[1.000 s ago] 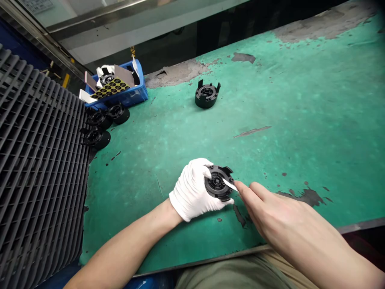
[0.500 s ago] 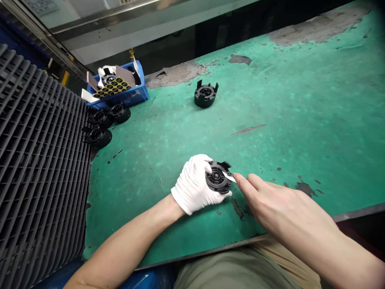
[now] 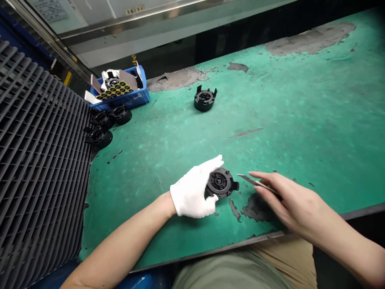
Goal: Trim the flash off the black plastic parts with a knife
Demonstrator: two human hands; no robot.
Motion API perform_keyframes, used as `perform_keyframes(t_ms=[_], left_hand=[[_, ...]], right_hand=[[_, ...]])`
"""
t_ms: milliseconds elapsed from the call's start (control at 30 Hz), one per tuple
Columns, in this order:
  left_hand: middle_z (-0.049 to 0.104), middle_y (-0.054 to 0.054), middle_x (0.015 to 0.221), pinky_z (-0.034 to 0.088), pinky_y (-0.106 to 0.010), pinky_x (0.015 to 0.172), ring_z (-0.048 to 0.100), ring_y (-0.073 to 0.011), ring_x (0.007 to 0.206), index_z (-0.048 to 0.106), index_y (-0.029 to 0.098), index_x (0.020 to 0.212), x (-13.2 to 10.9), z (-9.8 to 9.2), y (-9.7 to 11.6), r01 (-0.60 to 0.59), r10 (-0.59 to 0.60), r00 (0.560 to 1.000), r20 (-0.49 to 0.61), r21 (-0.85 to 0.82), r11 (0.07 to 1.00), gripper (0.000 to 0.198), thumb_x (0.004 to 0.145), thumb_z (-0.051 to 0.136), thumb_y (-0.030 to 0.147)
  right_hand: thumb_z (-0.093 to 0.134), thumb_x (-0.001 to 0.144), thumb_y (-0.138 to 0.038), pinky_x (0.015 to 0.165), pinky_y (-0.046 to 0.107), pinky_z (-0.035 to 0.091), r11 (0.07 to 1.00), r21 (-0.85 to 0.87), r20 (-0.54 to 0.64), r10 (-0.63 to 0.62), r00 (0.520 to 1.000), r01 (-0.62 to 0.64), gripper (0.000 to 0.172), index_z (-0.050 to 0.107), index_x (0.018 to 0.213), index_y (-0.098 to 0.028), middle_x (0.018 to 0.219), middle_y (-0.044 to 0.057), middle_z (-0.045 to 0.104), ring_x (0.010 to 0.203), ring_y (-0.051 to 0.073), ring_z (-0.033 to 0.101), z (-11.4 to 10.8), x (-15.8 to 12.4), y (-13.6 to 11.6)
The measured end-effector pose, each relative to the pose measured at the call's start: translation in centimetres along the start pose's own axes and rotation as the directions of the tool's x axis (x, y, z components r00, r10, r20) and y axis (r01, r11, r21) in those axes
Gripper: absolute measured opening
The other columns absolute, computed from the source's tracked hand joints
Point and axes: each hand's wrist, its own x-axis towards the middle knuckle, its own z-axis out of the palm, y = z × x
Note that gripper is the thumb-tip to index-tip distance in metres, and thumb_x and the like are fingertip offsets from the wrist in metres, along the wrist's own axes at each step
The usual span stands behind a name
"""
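Note:
My left hand, in a white glove, curls around the left side of a round black plastic part. The thumb is at its lower edge and the fingers reach past its upper edge. Ribs and holes show on the upward face, and a tab sticks out to the right. My right hand, bare, pinches a thin knife between thumb and fingers. Its pointed metal blade aims left, just right of the part and apart from it.
A similar black part stands farther back on the green worn tabletop. Several more black parts sit at the left, beside a blue bin holding a sticker sheet. A dark slatted grille borders the left.
The black part has turned in my left hand, its tab swinging from the top to the right. My right hand has drawn the knife back to the right, off the part.

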Motion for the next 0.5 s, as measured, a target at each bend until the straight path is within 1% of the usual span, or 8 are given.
perform_keyframes(t_ms=[67,133,200,267,300,367,433,500], left_hand=[[0.043,-0.027,0.212,0.056,-0.079,0.155,0.054,-0.0532,0.193,0.021,0.027,0.206,-0.2,-0.3,-0.1,-0.016,0.017,0.999,0.046,-0.028,0.999,0.132,0.091,0.086,0.02],[0.039,-0.028,0.213,0.051,-0.079,0.158,0.048,-0.0534,0.196,0.018,0.025,0.207,-0.3,-0.5,-0.2,-0.03,0.033,0.997,0.072,-0.043,0.999,0.132,0.093,0.083,0.02],[0.038,-0.028,0.214,0.049,-0.079,0.159,0.048,-0.0531,0.197,0.016,0.025,0.208,-0.4,-0.7,-0.2,-0.048,0.051,0.996,0.074,-0.045,0.998,0.131,0.095,0.083,0.022],[0.04,-0.028,0.213,0.049,-0.079,0.159,0.049,-0.0533,0.196,0.015,0.025,0.208,-0.3,-0.6,-0.2,-0.05,0.053,0.996,0.068,-0.041,0.998,0.13,0.099,0.086,0.028],[0.042,-0.028,0.212,0.05,-0.078,0.159,0.05,-0.0538,0.195,0.016,0.025,0.208,-0.2,-0.5,-0.2,-0.042,0.044,0.997,0.069,-0.038,0.998,0.13,0.102,0.09,0.035],[0.049,-0.03,0.208,0.052,-0.077,0.158,0.054,-0.0552,0.193,0.022,0.023,0.207,0.1,-0.3,-0.2,-0.013,0.015,0.998,0.069,-0.035,0.999,0.134,0.105,0.101,0.058],[0.058,-0.032,0.202,0.055,-0.076,0.156,0.06,-0.0558,0.189,0.032,0.022,0.204,0.4,0.0,-0.2,0.022,-0.019,0.998,0.065,-0.034,0.999,0.141,0.099,0.107,0.079],[0.066,-0.032,0.194,0.059,-0.077,0.153,0.066,-0.0554,0.183,0.04,0.022,0.201,0.7,0.2,-0.4,0.054,-0.052,0.997,0.065,-0.03,0.998,0.141,0.094,0.11,0.084]], right_hand=[[0.061,0.134,-0.034,0.078,0.033,0.068,0.996,0.006,0.031,-0.087,0.996,0.087,0.029,0.075,0.159,-0.026,0.121,0.007,0.091,0.093,0.023,0.091,0.2,0.5,-0.2],[0.058,0.135,-0.033,0.07,0.031,0.061,0.983,-0.043,0.069,-0.175,0.982,0.179,0.027,0.075,0.155,-0.025,0.113,0.004,0.086,0.082,0.018,0.085,0.3,1.0,-0.1],[0.056,0.135,-0.031,0.064,0.031,0.054,0.961,-0.106,0.11,-0.244,0.963,0.256,0.027,0.075,0.154,-0.024,0.106,0.001,0.081,0.074,0.016,0.079,0.2,1.5,0.2],[0.055,0.135,-0.027,0.062,0.033,0.049,0.934,-0.155,0.127,-0.306,0.944,0.323,0.028,0.074,0.154,-0.022,0.102,0.0,0.077,0.071,0.015,0.075,0.0,2.1,0.5],[0.056,0.134,-0.026,0.061,0.034,0.047,0.92,-0.176,0.125,-0.332,0.935,0.35,0.028,0.074,0.154,-0.021,0.1,-0.001,0.076,0.07,0.016,0.073,-0.1,2.3,0.6],[0.057,0.132,-0.022,0.061,0.036,0.043,0.894,-0.216,0.12,-0.375,0.919,0.393,0.027,0.074,0.153,-0.019,0.096,-0.001,0.072,0.069,0.016,0.07,-0.3,2.8,0.7],[0.058,0.13,-0.017,0.064,0.037,0.043,0.87,-0.235,0.141,-0.41,0.901,0.433,0.028,0.073,0.153,-0.018,0.095,-0.001,0.071,0.071,0.017,0.069,-0.5,3.1,0.9],[0.056,0.126,-0.009,0.067,0.037,0.045,0.854,-0.236,0.157,-0.437,0.886,0.463,0.034,0.072,0.155,-0.016,0.096,-0.001,0.071,0.074,0.018,0.07,-0.5,3.2,1.3]])
